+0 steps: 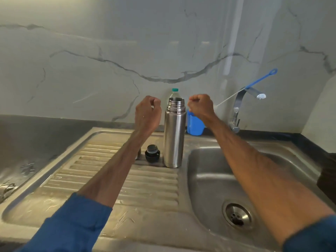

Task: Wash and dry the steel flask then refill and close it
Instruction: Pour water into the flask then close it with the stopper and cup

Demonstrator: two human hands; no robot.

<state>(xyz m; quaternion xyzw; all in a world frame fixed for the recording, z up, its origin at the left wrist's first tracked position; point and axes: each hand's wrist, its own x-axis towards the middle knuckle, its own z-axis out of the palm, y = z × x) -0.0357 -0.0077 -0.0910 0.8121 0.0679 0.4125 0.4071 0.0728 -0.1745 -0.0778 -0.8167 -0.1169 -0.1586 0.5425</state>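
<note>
Left hand [148,113]: raised off the surface, fingers curled in toward the palm, holding nothing, touching nothing. It hangs at 9 o'clock of the flask's neck, just apart from it.

Right hand [201,106]: likewise raised, closed into a loose fist with nothing in it, at 3 o'clock of the same neck and clear of it. Both my sleeves [72,224] are blue.

The steel flask [173,139] stands upright at my 12 o'clock, on the far end of the draining board [145,179], close to the edge of the sink [209,179]. Its mouth is uncovered and the threaded neck is bare. I cannot see whether anything is inside.

At 9 o'clock of the flask's base, just beside it, sits a black stopper [152,153]. Further toward 9 o'clock a steel cup [138,154] shows only as a sliver behind my left forearm.

The ribbed board and the sink are one steel unit set in a dark desk [36,139]; the drain [237,214] lies at my 4 o'clock. The board is streaked and scuffed. The wall [109,51] behind is pale with grey veining.

Behind the flask stands a clear bottle [175,91] with a teal cap; its contents are hidden. At the flask's 2 o'clock is a blue mug [194,125], partly covered by my right hand. A tap [238,110] rises at 2 o'clock, and a blue-handled brush [260,79] leans across it; its wire end passes behind my right wrist.
</note>
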